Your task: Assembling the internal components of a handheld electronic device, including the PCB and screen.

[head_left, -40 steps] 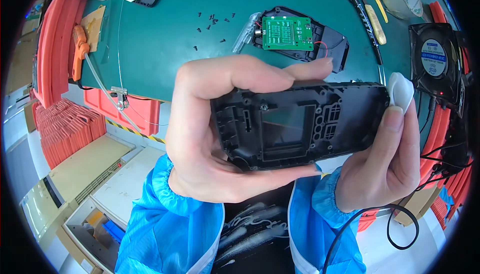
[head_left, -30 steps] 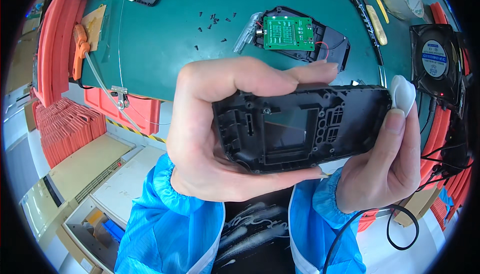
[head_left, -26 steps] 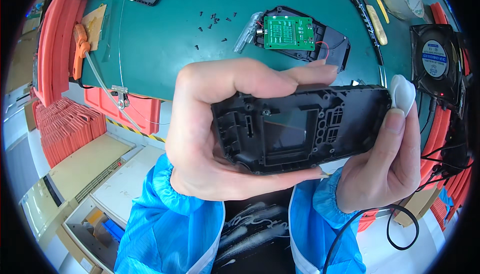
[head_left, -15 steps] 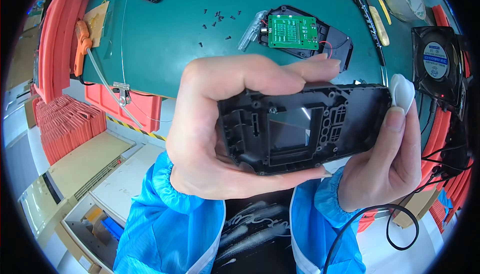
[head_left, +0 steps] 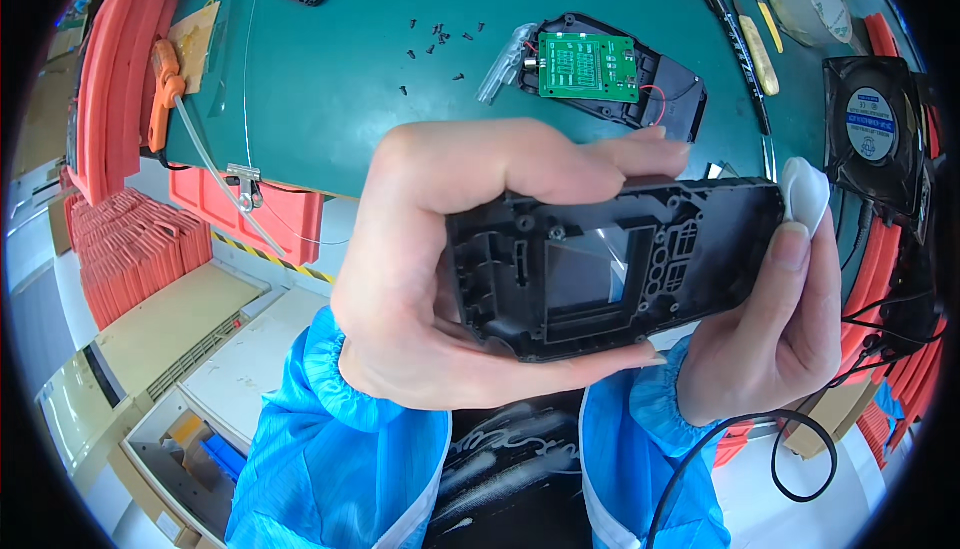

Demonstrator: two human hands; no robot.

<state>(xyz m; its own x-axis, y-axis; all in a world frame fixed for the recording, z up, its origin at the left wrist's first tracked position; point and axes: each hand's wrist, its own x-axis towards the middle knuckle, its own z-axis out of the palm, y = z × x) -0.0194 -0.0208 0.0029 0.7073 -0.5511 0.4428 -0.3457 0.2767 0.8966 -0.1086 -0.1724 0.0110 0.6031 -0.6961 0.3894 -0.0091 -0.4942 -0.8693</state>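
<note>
A black plastic housing [head_left: 690,249] with a clear rectangular window [head_left: 585,269] is held up close to the camera, its ribbed inner side facing me. My left hand [head_left: 440,279] wraps around its left end, fingers along the top edge and thumb under the bottom edge. My right hand [head_left: 775,339] supports the right end and pinches a small white wipe [head_left: 805,194] against that end. Both forearms wear blue sleeves.
On the green mat [head_left: 330,79] lie a second black housing with a green circuit board [head_left: 588,65], several loose black screws [head_left: 440,37], a clear bag, tools at the back right and a black fan [head_left: 872,124]. Red trays [head_left: 110,99] stack at the left. A black cable [head_left: 790,439] hangs lower right.
The housing has tilted slightly, so the window now catches more light. Both hands keep the same grip.
</note>
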